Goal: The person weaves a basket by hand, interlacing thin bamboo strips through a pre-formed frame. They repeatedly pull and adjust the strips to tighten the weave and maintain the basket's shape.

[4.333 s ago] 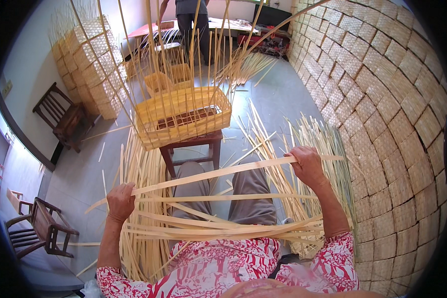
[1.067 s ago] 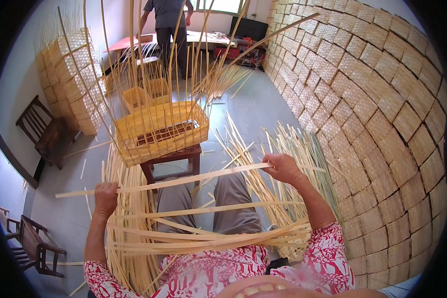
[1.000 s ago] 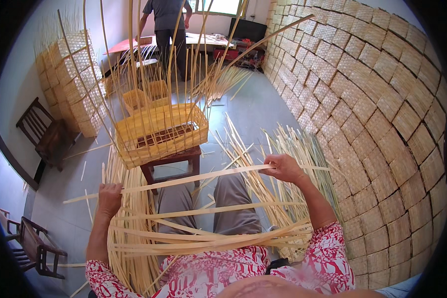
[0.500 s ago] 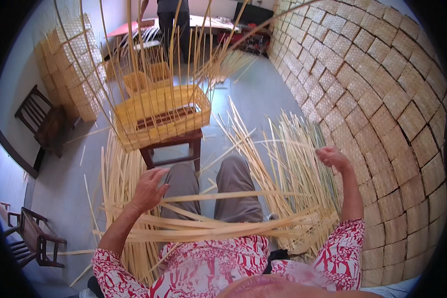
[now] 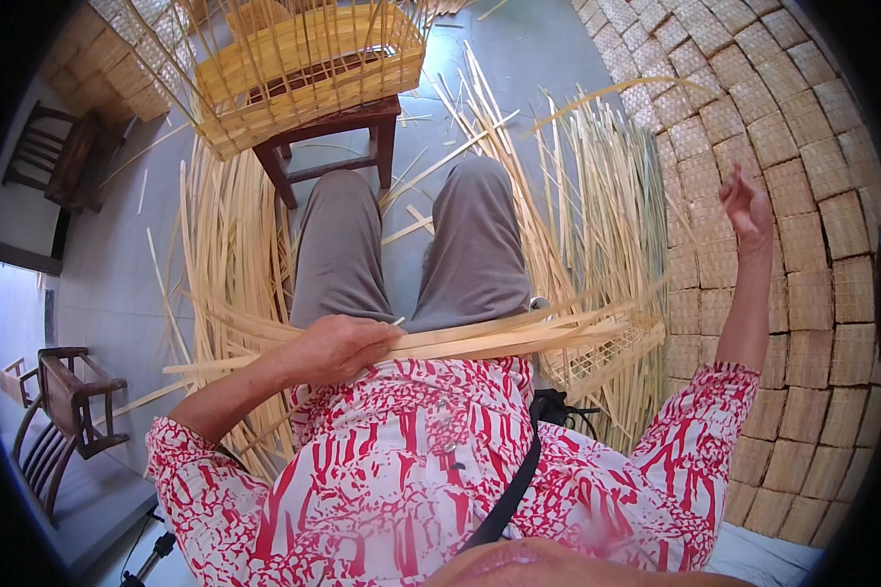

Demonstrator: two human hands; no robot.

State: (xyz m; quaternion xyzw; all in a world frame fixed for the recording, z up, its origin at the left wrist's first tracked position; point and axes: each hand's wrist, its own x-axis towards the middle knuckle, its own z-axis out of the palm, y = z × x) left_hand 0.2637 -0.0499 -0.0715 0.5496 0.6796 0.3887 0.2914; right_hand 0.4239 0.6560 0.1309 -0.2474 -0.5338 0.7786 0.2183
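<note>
Several pale bamboo strips (image 5: 494, 338) lie across my lap, with my left hand (image 5: 347, 342) closed on them near my waist. Out to the right, my right hand (image 5: 746, 203) is raised with its index finger extended and nothing visible in it. Above and left of that hand, a loose curved strip (image 5: 617, 83) appears in mid-air over the right-hand pile. In front of my knees (image 5: 465, 235), a yellow open basket (image 5: 233, 127) with tall upright stakes rests on a wooden stool (image 5: 387, 132). Its stake tops run out of the picture.
Piles of long strips (image 5: 220, 235) flank my legs, with a woven lattice piece (image 5: 597, 357) at right. Stacked woven squares (image 5: 783, 303) form a wall along the right. Two dark chairs (image 5: 59, 147) (image 5: 93, 401) stand at left, above a black stand (image 5: 152, 558) at lower left.
The view has tipped down. My hands have released the long strip they stretched; my left hand moved down to grip the lap strips, while my right moved up and outward to the right.
</note>
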